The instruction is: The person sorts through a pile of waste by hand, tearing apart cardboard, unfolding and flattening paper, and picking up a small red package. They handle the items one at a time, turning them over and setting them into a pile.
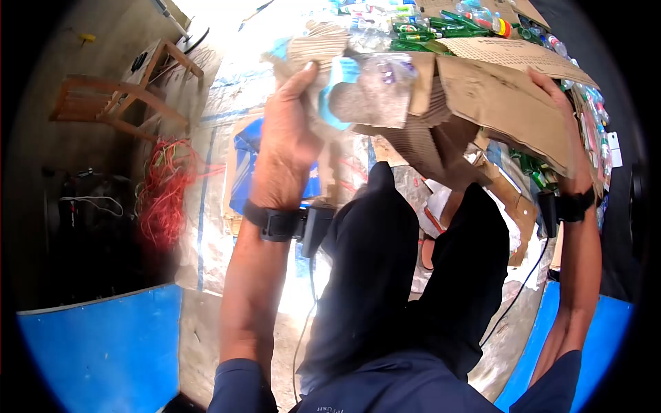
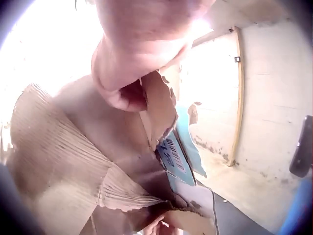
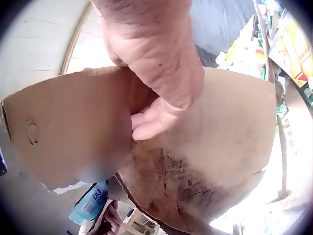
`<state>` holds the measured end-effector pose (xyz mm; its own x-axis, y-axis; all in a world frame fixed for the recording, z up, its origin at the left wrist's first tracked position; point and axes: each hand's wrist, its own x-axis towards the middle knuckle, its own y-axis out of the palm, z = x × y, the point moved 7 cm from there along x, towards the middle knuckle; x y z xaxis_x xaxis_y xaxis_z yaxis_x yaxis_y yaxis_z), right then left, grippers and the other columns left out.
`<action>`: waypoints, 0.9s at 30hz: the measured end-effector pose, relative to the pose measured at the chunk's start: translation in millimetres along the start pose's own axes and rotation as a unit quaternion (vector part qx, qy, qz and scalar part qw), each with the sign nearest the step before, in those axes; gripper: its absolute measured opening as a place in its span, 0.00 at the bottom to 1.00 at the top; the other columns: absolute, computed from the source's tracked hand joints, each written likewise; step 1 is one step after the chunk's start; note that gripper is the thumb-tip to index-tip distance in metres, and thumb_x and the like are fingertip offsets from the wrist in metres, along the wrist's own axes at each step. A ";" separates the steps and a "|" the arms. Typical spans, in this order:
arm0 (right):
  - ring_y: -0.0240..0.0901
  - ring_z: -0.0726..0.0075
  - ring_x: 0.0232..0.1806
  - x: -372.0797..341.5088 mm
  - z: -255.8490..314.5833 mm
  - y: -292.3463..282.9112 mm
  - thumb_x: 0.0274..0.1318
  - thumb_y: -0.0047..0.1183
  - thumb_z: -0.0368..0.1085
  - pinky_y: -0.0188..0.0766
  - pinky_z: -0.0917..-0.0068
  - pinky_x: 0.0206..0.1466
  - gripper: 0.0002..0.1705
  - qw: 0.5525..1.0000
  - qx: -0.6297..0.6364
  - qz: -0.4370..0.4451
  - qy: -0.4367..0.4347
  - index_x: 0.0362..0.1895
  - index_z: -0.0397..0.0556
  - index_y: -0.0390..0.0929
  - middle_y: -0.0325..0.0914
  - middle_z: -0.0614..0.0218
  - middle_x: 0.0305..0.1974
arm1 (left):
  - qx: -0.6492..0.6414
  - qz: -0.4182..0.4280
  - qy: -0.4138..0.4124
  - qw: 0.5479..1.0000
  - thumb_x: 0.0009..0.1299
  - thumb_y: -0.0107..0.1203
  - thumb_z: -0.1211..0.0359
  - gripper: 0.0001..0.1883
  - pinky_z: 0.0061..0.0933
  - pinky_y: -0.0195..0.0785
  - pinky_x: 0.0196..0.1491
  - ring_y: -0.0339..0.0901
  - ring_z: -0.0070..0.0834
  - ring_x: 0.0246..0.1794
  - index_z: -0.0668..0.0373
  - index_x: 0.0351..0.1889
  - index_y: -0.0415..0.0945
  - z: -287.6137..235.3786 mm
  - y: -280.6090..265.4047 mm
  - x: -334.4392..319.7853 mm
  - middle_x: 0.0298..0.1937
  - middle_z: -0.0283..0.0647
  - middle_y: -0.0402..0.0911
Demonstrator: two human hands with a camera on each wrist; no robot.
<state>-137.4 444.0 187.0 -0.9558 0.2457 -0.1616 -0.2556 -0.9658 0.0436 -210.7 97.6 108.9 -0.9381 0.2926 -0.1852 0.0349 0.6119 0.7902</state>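
Observation:
A torn, folded piece of cardboard [image 1: 506,103] is stretched between both hands above the knees. My left hand [image 1: 292,134] grips its left part, where a ragged corrugated flap [image 1: 318,47] and a light-blue printed patch [image 1: 341,93] show. In the left wrist view, that hand's fingers [image 2: 128,98] curl round the torn brown edge, beside a blue panel with a barcode [image 2: 178,155]. My right hand [image 1: 559,110] holds the plain brown right end. Seen from the right wrist, its fingers [image 3: 154,122] bend over the cardboard, and dark smudges mark the surface below.
Green and clear plastic bottles [image 1: 441,27] and flat cardboard [image 1: 516,56] lie at the far side. Pink-red string [image 1: 169,186] is heaped at left near a wooden chair [image 1: 124,96]. A blue printed sheet [image 1: 248,165] lies under the left hand. Cables run from both wrist cameras.

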 end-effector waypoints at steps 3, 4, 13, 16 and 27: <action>0.84 0.71 0.35 43.5 -37.3 16.4 0.65 0.57 0.50 0.83 0.74 0.40 0.21 0.991 0.097 0.041 0.079 0.49 0.45 0.79 0.85 0.64 0.40 | -0.010 -0.029 0.008 0.999 0.76 0.53 0.67 0.15 0.44 0.78 0.57 0.84 0.38 0.49 0.62 0.57 0.77 -13.0 -36.0 7.5 0.51 0.45 0.85; 0.84 0.70 0.34 53.4 -46.2 25.1 0.64 0.57 0.48 0.83 0.73 0.39 0.20 0.986 0.109 0.075 0.105 0.49 0.45 0.79 0.85 0.62 0.39 | 0.014 -0.037 0.030 0.999 0.76 0.52 0.66 0.15 0.43 0.77 0.58 0.83 0.37 0.51 0.62 0.57 0.76 -19.8 -42.1 4.8 0.52 0.43 0.84; 0.85 0.59 0.41 99.4 -106.4 111.6 0.64 0.57 0.46 0.84 0.61 0.48 0.23 0.943 0.179 0.204 0.193 0.52 0.39 0.76 0.83 0.52 0.46 | 0.056 -0.101 0.049 0.992 0.78 0.47 0.65 0.17 0.43 0.76 0.58 0.82 0.38 0.54 0.63 0.60 0.73 -55.6 -119.0 19.6 0.55 0.45 0.82; 0.83 0.58 0.48 107.1 -118.6 142.2 0.65 0.56 0.47 0.79 0.60 0.57 0.25 0.934 0.179 0.225 0.210 0.54 0.38 0.75 0.81 0.51 0.50 | 0.071 -0.114 0.037 0.990 0.78 0.46 0.66 0.18 0.44 0.75 0.60 0.81 0.38 0.56 0.62 0.62 0.72 -69.1 -144.2 28.0 0.57 0.45 0.81; 0.81 0.66 0.51 155.7 -134.9 235.3 0.69 0.55 0.45 0.77 0.67 0.60 0.21 0.931 0.185 0.285 0.132 0.53 0.39 0.76 0.82 0.58 0.50 | 0.115 -0.133 0.109 0.978 0.75 0.49 0.68 0.21 0.47 0.73 0.64 0.78 0.40 0.61 0.63 0.65 0.70 -139.9 -213.4 27.3 0.61 0.46 0.79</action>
<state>-326.8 243.8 39.1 -0.8947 -0.3747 -0.2431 0.2035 -0.8264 0.5249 -292.0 -127.8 16.9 -0.9750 -0.0473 -0.2171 -0.1666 0.8021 0.5735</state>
